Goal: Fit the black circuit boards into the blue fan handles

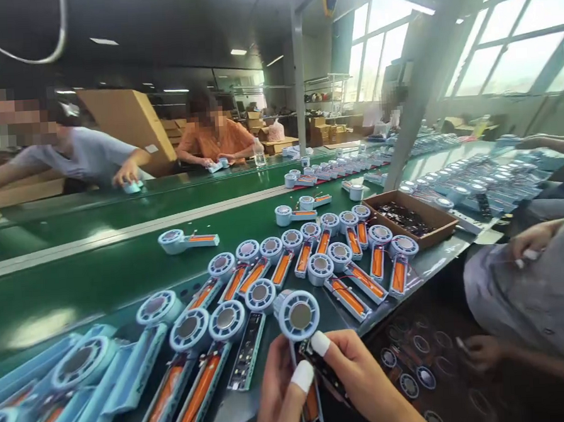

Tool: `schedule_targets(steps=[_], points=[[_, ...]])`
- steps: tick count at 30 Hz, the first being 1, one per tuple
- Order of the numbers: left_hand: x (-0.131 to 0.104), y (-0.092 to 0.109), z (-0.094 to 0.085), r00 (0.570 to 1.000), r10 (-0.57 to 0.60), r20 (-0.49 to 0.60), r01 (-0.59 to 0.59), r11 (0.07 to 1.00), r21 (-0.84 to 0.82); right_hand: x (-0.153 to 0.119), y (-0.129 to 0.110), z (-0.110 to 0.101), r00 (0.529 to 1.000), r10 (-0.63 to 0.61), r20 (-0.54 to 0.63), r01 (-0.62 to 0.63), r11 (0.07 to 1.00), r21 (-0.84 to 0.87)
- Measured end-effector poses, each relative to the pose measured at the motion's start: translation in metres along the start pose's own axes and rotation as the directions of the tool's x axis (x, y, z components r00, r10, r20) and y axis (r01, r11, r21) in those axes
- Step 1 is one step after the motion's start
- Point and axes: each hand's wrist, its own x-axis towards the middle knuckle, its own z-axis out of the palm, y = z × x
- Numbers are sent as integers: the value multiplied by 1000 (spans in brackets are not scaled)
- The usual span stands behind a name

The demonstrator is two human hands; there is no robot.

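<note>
Close in front of me, my left hand (282, 387) is closed round the handle of a light blue handheld fan (299, 316). Its round head tilts up toward me, and an orange strip shows in the open handle. My right hand (351, 365) pinches a black circuit board (329, 373) at the upper end of that handle, overlapping its side; whether the board touches the fan is hidden by the fingers. White covers are on both thumbs. Just left lies another fan with a black board (246, 351) in its handle. Several open-handled fans (191, 329) with orange strips surround my hands on the bench.
A cardboard tray (439, 233) of small black boards stands to the right. The green conveyor belt (105, 270) runs across, carrying a fan (172, 240). Co-workers sit opposite, and a person in grey (536, 286) is at my right. A slanted metal post (410, 91) rises behind the tray.
</note>
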Motion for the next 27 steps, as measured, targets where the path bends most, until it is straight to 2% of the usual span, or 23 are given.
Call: schedule_targets(steps=[1,4,6,9,12,15,20,24,27], points=[[-5,-1,3,1000,31,5,-31,999,10,-1,0,0,1000,-3,-22,3,1000,-2],[-14,-2,7,999,4,-48,3,989,147,-8,-2,-1,989,-84,-124,76,994,-75],[-16,-2,7,993,-23,-113,49,973,227,-17,-2,0,979,-150,-136,127,977,-169],[-15,-4,6,985,2,-172,45,961,271,-31,8,3,962,-245,-124,180,904,-388],[-13,-3,7,984,40,-176,15,954,300,-39,23,8,886,-436,-160,268,761,-591],[-12,2,10,990,-7,-138,41,970,240,-40,29,9,803,-576,-154,341,655,-674],[-16,15,15,996,-32,-81,42,992,120,-38,27,5,773,-615,-156,341,611,-715],[-15,17,15,995,-39,-93,50,990,128,-41,34,3,746,-658,-106,368,539,-757],[-10,14,11,996,-35,-82,49,982,180,-41,41,1,747,-664,-19,399,471,-787]])
